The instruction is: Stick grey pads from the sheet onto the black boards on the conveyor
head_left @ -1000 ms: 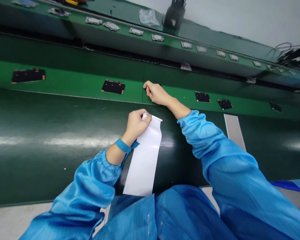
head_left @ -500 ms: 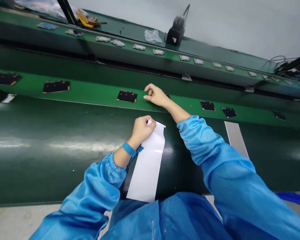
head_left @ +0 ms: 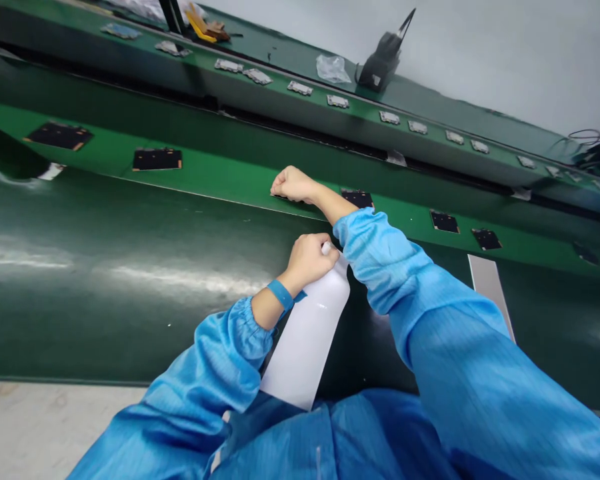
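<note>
Head view shows the left hand [head_left: 310,261] holding a white sheet [head_left: 305,340] in its grip and the right hand [head_left: 293,184] over a board [head_left: 279,197], its grip too hidden to tell.

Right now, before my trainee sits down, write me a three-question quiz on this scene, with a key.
1. Short answer: which hand grips the white sheet?

2. True or false: the wristband is on the right wrist.

3. Multiple choice: over which surface is the right hand?
A. the floor
B. the green strip
C. the grey panel

Key:
1. The left hand.
2. False; it is on the left wrist.
3. B.
</note>
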Available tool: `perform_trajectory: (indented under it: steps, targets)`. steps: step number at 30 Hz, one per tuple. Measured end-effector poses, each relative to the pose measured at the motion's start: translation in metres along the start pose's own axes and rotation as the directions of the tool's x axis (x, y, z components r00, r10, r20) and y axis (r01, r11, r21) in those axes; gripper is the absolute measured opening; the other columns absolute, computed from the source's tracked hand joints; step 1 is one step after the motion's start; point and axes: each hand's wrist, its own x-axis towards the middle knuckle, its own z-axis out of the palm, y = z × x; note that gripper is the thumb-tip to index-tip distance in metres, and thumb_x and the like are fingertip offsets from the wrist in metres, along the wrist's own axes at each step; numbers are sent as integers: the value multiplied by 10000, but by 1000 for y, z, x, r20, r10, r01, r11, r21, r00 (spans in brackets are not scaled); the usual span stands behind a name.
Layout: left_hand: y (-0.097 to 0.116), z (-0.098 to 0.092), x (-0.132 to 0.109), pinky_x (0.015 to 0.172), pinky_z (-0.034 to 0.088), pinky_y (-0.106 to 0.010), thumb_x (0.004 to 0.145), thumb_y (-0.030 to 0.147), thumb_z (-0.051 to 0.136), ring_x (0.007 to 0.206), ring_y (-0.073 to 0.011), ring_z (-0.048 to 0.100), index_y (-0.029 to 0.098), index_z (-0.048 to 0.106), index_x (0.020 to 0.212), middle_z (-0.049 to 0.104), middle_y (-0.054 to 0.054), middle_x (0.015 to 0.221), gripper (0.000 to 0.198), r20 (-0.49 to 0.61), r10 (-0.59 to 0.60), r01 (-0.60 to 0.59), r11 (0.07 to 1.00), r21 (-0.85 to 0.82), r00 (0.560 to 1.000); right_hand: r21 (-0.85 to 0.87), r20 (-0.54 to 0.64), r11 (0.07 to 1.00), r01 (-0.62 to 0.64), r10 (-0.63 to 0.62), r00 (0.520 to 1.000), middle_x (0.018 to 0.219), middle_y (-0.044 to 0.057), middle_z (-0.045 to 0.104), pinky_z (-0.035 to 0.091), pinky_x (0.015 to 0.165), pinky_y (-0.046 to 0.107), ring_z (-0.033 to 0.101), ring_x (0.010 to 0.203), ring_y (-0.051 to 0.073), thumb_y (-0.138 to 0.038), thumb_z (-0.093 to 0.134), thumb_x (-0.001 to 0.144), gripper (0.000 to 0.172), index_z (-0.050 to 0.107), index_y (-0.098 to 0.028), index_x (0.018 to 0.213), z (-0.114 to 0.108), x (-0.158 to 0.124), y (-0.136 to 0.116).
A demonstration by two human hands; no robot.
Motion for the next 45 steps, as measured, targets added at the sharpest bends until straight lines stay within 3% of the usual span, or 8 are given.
perform_trajectory:
  steps: [8, 23, 26, 29, 31, 34, 39, 45]
  targets:
    - [4, -1, 0, 668, 359, -325, 816, 193, 635, 713, -216, 638, 203, 663, 693, 697, -36, 714, 127, 23, -22, 19, 995, 101, 1000, -38, -40, 999, -39, 37, 999, 533, -41, 470, 266, 423, 216, 374, 478, 81, -37, 658, 920, 225, 630, -128, 717, -6, -8, 9]
    - [4, -1, 1, 683, 344, -320, 814, 170, 669, 718, -212, 614, 188, 731, 742, 708, -31, 730, 97, 7, -37, 36, 996, 84, 999, -178, -78, 983, -40, 26, 997, 614, -30, 533, 381, 608, 223, 448, 595, 80, -42, 667, 919, 126, 701, -77, 803, -23, -18, 28]
    - [2, -1, 2, 684, 336, -319, 810, 165, 672, 719, -212, 607, 192, 726, 734, 698, -25, 724, 97, 7, -53, 53, 997, 53, 999, -274, -62, 961, -31, 15, 998, 750, 31, 670, 456, 694, 223, 549, 682, 98, -77, 674, 941, 92, 754, -43, 914, -27, -17, 34]
    - [0, -1, 2, 688, 322, -318, 796, 160, 676, 721, -208, 591, 196, 699, 707, 669, -15, 701, 98, 0, -61, 61, 998, 11, 998, -454, -44, 890, -30, 11, 999, 1026, 128, 794, 524, 865, 235, 705, 937, 161, -103, 642, 988, 174, 791, -37, 1048, -26, -18, 32]
    - [-1, -1, 0, 677, 302, -318, 777, 156, 673, 694, -199, 562, 199, 662, 668, 631, -5, 661, 117, -6, -61, 61, 998, -16, 998, -540, -61, 839, -66, 39, 997, 1145, 186, 805, 539, 947, 270, 741, 1090, 226, -121, 650, 997, 188, 799, -39, 1075, -25, -20, 28]
    - [-3, -1, 0, 667, 302, -310, 744, 155, 648, 658, -186, 542, 199, 625, 631, 599, 4, 622, 123, -12, -58, 57, 997, -55, 998, -581, -125, 803, -135, 76, 989, 1214, 264, 788, 562, 944, 340, 762, 1140, 324, -195, 755, 954, 198, 794, -45, 1076, -26, -28, 24]
    - [-12, -5, 7, 656, 348, -286, 720, 225, 598, 623, -166, 512, 201, 572, 606, 557, 15, 595, 119, -60, -69, 59, 987, -151, 996, -536, -230, 834, -132, 7, 973, 1144, 227, 795, 535, 852, 343, 762, 1032, 311, -355, 783, 975, 249, 744, -114, 1023, -33, -58, 28]
    - [-23, -16, 11, 672, 387, -282, 759, 402, 599, 650, -162, 498, 207, 528, 646, 541, 10, 631, 237, -196, -99, 43, 961, -273, 976, -366, -156, 921, 131, -199, 968, 920, 64, 767, 501, 785, 258, 698, 861, 179, -285, 515, 1072, 245, 661, -164, 916, -18, -137, 60]
